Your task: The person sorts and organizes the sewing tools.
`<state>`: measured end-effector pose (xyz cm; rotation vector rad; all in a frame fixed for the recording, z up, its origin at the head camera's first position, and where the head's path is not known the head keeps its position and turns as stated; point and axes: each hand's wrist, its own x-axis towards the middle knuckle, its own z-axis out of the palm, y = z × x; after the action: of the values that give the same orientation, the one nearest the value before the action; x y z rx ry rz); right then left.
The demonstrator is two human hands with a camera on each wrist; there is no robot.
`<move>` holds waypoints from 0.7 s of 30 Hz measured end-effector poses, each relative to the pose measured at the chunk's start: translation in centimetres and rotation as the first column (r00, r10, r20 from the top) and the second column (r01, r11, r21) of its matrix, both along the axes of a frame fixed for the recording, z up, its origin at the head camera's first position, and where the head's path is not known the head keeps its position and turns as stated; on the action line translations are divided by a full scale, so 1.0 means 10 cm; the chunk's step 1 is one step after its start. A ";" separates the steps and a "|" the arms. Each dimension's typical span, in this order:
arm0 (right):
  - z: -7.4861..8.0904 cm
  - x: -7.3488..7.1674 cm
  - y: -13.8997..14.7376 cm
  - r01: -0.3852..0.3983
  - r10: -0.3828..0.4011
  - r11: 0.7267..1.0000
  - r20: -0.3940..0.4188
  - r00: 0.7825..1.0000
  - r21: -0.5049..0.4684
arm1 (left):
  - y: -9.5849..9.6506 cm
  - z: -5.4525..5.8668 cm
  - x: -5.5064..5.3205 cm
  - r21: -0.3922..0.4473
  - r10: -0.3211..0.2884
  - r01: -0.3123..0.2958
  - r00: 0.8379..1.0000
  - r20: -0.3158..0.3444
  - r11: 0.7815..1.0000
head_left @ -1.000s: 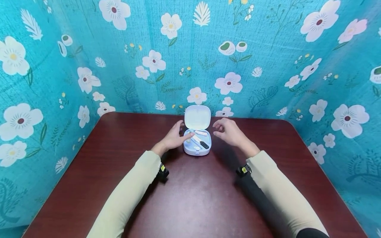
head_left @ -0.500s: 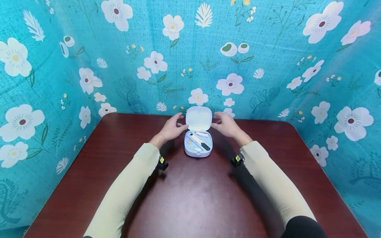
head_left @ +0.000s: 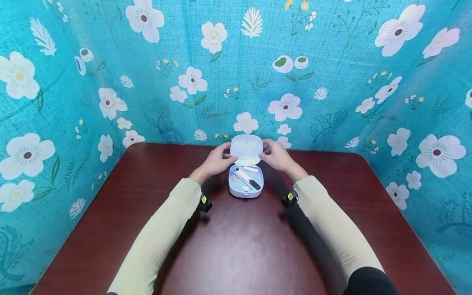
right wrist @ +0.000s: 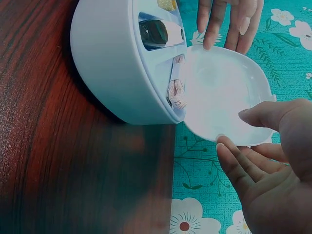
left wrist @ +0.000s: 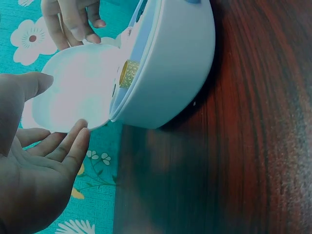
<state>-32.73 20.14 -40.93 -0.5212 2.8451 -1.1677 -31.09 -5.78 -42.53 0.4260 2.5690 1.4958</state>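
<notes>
A pale blue sewing box (head_left: pixel 245 194) stands on the table with its white lid (head_left: pixel 246 147) raised. My left hand (head_left: pixel 215 160) holds the lid's left edge, thumb over the inner face and fingers along the rim and behind. On the opposite edge, my right hand (head_left: pixel 277 155) holds the lid in the same way. Inside the box lie a white tool with a dark end (head_left: pixel 253 183), a gold dimpled thimble (left wrist: pixel 129 74) and a folded tape measure with printed marks (right wrist: pixel 176 93). Parts of these contents are hidden by the box wall in the wrist views.
The dark red wooden table (head_left: pixel 243 246) spreads around the box. Just behind its far edge hangs a teal floral curtain (head_left: pixel 166 82), which also runs along both sides. Black wrist cameras sit at both cuffs.
Both hands have come in to the lid's edges; the left thumb has withdrawn from over the box's contents and the right hand has moved left. The box stays in place.
</notes>
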 end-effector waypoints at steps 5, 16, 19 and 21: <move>0.01 0.05 0.01 0.001 -0.002 0.999 -0.005 1.000 -0.036 | 0.00 0.01 0.03 0.031 0.012 -0.012 1.000 0.001 0.999; 0.03 0.23 0.05 -0.045 0.040 0.994 -0.052 0.998 -0.104 | -0.02 0.02 0.11 0.065 0.020 -0.019 0.999 -0.028 0.998; 0.02 0.28 0.06 -0.052 0.045 0.993 -0.063 0.997 -0.108 | -0.02 0.01 0.13 0.069 0.023 -0.020 0.999 -0.034 0.997; 0.02 0.31 0.06 -0.052 0.044 0.993 -0.077 0.996 -0.108 | -0.03 0.00 0.15 0.072 0.024 -0.022 0.999 -0.034 0.997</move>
<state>-29.67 20.79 -40.77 -0.6481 2.8233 -1.3294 -29.57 -6.06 -42.54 0.4365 2.5616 1.6056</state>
